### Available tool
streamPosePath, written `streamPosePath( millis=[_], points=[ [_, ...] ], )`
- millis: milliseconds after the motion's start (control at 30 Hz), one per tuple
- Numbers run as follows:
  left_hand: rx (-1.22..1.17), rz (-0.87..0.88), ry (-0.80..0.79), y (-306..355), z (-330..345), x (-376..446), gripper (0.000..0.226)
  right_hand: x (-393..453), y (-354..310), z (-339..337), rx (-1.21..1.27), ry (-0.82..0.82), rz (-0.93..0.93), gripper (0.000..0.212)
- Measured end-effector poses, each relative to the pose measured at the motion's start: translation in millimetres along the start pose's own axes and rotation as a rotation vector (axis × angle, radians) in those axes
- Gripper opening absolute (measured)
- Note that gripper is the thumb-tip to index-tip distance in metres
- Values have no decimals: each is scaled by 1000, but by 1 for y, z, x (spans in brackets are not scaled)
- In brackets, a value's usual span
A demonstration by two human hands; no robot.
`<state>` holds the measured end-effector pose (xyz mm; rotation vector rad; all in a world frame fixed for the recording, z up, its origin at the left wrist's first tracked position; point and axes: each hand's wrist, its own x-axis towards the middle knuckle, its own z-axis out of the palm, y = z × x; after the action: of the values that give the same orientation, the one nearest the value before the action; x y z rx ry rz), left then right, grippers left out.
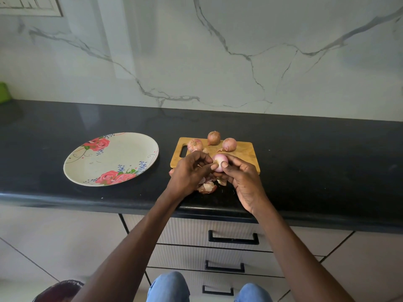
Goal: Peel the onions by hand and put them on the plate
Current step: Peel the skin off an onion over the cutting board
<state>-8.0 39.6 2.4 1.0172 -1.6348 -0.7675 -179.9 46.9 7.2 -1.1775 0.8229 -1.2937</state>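
A pale pink, mostly peeled onion (pixel 219 161) is held above the near edge of the wooden cutting board (pixel 244 152). My right hand (pixel 242 182) grips it from the right, thumb on its front. My left hand (pixel 189 173) pinches at the onion's root end from the left. Three unpeeled onions lie at the back of the board: one on the left (pixel 194 145), one in the middle (pixel 213 137), one on the right (pixel 229 144). A white plate with red roses (pixel 104 158) sits empty to the left on the black counter (pixel 316 162).
Loose onion skins (pixel 207 186) lie on the counter under my hands, near its front edge. Drawers with black handles (pixel 233 237) are below the counter. A marble wall rises behind. A green object (pixel 4 92) shows at the far left.
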Motion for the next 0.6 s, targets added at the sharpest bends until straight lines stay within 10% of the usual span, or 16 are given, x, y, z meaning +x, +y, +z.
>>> streamPosePath(
  millis=[600],
  points=[
    [287, 77, 148, 2, 4, -1, 35, 10, 3, -9, 309, 88, 87, 30]
  ],
)
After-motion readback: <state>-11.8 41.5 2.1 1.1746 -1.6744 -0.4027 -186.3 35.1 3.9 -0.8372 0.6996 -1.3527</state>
